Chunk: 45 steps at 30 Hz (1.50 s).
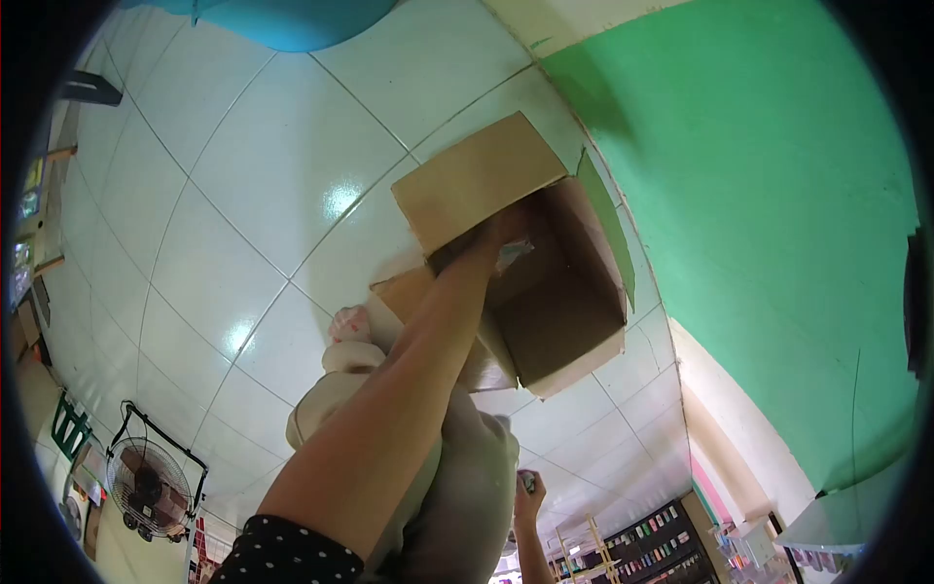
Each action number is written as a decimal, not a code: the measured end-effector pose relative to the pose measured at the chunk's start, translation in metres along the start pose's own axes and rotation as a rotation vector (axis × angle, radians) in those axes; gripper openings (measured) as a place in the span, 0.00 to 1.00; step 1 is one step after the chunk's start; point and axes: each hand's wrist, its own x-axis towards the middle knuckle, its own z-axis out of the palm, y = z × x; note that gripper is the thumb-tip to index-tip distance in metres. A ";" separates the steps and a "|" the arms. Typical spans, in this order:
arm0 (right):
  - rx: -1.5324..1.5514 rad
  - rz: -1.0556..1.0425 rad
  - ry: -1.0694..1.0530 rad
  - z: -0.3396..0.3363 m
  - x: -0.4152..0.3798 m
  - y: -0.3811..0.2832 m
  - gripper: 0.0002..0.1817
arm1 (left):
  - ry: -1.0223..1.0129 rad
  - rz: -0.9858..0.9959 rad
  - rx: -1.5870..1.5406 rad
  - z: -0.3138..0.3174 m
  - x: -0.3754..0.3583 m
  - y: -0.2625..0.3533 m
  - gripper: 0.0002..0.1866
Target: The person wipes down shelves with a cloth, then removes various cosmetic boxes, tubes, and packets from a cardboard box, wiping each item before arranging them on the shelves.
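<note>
My left arm reaches from the lower left into an open cardboard box [559, 326] on the tiled floor. My left hand [504, 228] is inside, in shadow, closed at a small clear plastic packet [514, 255]; its fingers are partly hidden. The box's flaps are folded outward, and its lower inner part shows bare brown cardboard. Lower down on the right, beside my leg, my right hand [527, 498] is raised with its fingers closed around a small greyish thing [528, 480], too small to name.
A green wall [739, 195] runs close to the box's right side. My legs [467, 477] and a foot [350, 325] are just below the box. A blue tub [302, 24] is at the top, a fan [148, 482] at the lower left, and stocked shelves [650, 543] at the bottom.
</note>
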 end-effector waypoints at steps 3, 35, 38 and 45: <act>0.108 0.186 -0.051 -0.001 -0.016 -0.007 0.05 | 0.073 -0.016 -0.005 0.020 0.001 0.006 0.16; -0.094 -1.149 0.086 -0.055 -0.213 -0.306 0.22 | 0.216 -0.164 -2.059 -0.356 -0.406 0.094 0.13; -0.016 -1.056 0.029 -0.063 -0.210 -0.314 0.20 | 0.240 -0.138 -1.944 -0.370 -0.403 0.096 0.13; 0.778 -0.585 0.143 -0.091 -0.224 -0.295 0.16 | 0.415 0.041 -1.522 -0.456 -0.346 0.040 0.10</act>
